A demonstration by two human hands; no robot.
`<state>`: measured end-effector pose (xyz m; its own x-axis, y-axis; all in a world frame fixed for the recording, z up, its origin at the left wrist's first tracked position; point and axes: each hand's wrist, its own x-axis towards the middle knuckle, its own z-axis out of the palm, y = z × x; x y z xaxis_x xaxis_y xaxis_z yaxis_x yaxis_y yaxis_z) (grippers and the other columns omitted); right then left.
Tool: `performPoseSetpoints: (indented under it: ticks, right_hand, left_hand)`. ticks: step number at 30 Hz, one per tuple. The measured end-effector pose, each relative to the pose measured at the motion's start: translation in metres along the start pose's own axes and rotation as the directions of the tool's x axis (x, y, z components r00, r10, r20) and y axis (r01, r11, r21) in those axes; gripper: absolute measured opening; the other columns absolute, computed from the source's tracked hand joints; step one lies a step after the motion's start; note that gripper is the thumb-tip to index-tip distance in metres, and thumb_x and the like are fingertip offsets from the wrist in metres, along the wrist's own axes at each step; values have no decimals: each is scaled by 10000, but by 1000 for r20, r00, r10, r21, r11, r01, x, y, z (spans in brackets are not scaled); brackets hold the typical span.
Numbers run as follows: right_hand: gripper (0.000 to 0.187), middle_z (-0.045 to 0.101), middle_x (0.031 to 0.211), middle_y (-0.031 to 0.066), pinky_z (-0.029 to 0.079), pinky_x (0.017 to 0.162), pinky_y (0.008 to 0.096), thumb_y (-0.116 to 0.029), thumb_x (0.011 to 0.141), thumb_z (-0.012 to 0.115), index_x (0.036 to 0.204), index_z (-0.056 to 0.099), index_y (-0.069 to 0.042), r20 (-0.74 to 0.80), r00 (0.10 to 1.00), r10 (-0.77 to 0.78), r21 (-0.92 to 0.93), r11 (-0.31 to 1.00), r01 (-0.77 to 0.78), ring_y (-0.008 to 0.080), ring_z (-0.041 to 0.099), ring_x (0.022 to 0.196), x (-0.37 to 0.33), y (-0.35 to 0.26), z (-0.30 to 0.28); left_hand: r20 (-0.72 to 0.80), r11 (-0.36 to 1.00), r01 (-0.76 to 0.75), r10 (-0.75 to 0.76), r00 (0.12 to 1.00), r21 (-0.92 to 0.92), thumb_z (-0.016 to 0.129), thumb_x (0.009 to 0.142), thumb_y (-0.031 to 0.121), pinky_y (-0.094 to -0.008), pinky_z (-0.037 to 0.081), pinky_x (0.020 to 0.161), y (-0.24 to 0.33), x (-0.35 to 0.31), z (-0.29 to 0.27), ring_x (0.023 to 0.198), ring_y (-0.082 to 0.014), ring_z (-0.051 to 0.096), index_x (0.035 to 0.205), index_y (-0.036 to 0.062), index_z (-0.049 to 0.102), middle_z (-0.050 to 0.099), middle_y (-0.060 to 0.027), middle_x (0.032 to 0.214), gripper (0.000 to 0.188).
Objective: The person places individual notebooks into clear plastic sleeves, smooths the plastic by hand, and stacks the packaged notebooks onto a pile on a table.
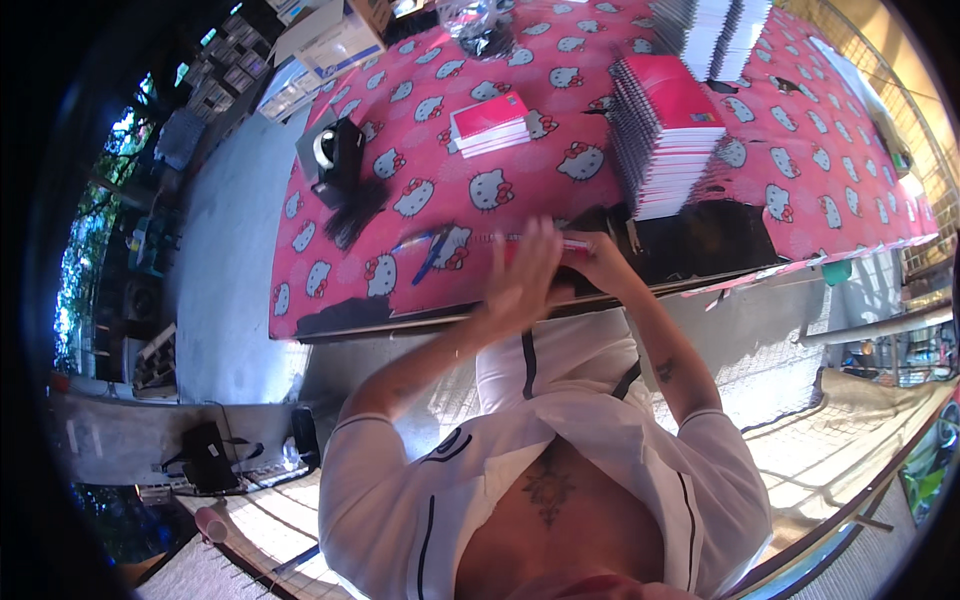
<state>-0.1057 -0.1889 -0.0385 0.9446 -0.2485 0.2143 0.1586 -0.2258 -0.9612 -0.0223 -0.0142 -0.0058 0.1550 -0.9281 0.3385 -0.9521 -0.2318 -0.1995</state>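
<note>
A small red spiral notebook (576,244) is at the near edge of the table, seen almost edge-on and partly covered by my hands. My right hand (603,266) grips its right end. Across its left part lies my left hand (527,272), fingers stretched out and thumb apart, slightly blurred by motion. Blue pens (430,258) lie on the table just left of my left hand. Beyond my right hand stands a tall stack of red-covered spiral notebooks (668,130). A short pile of red notebooks (490,124) sits farther back, near the middle.
A pink patterned cloth (415,225) covers the table, torn to a black surface (725,238) at the near right. A black device (338,160) stands at the left. More white notebook stacks (715,35), a clear plastic bag (480,25) and a cardboard box (335,40) are at the back.
</note>
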Motion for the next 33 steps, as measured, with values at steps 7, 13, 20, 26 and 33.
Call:
performPoseSetpoints:
  ticks: [7, 13, 20, 26, 33]
  right_hand:
    - [356, 731, 1033, 69, 509, 851, 299, -18, 864, 687, 1218, 651, -2, 40, 997, 65, 34, 997, -66, 82, 611, 949, -2, 8, 2]
    - [336, 733, 969, 139, 525, 804, 317, -41, 879, 648, 1213, 646, 6, 38, 999, 32, -49, 998, -30, 122, 650, 908, -1, 7, 4]
    - [333, 720, 917, 169, 527, 756, 341, -92, 836, 728, 1151, 667, -3, -1, 1000, -23, -83, 996, 23, 208, 698, 819, -1, -6, 3]
    - [280, 729, 930, 117, 539, 791, 313, -74, 829, 743, 1098, 703, -10, 7, 994, -108, -176, 978, 107, 198, 706, 836, -16, -52, -40]
    - [163, 706, 851, 67, 524, 713, 293, -23, 845, 707, 1006, 729, -12, 114, 990, -79, -204, 974, 102, 130, 653, 762, -4, -51, -57]
  left_hand:
    - [-25, 997, 34, -36, 999, -72, 535, 871, 602, -676, 173, 1117, -3, 21, 1, 1431, -415, 302, 1423, -74, 391, 324, -280, 1522, 885]
    - [-74, 988, 72, -82, 994, -134, 430, 952, 567, -642, 92, 1147, 6, 15, 0, 1457, -410, 269, 1454, -75, 357, 340, -290, 1516, 818]
    - [-231, 917, 134, -232, 945, -375, 614, 949, 301, -631, 92, 1156, -3, 28, -20, 1247, -278, 548, 1279, 75, 561, 610, -102, 1287, 404]
    - [-260, 895, 42, -174, 950, -443, 634, 928, 174, -639, 137, 1144, -9, 26, -12, 963, -206, 669, 974, 105, 663, 690, -20, 928, 88]
    - [-233, 908, 29, -138, 963, -418, 617, 936, 188, -630, 192, 1128, -13, 31, -10, 918, -234, 659, 931, 74, 639, 675, -68, 869, 116]
